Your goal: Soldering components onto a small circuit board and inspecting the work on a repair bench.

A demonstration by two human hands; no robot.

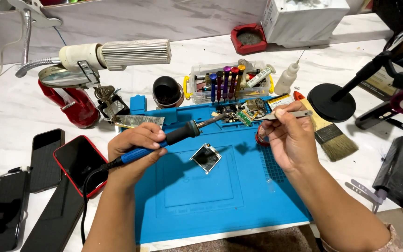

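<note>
A small green circuit board (244,117) was seen lying at the far edge of a blue work mat (201,196), among a heap of small metal parts (253,108). The tip of a soldering iron (173,136) was brought close to the board from the left, its blue and black handle being clamped in the closed left hand (134,150), with the black cord trailing down past the wrist. From the right, tweezers (285,114) were pinched between the fingers of the right hand (289,140) and pointed at the same board. A small square module (205,157) was left lying alone in the middle of the mat. Behind the mat, a clear box of screwdrivers (227,83) was placed, and a paintbrush (330,134) was laid to the right. Several phones (78,161) were set on the table to the left.
</note>
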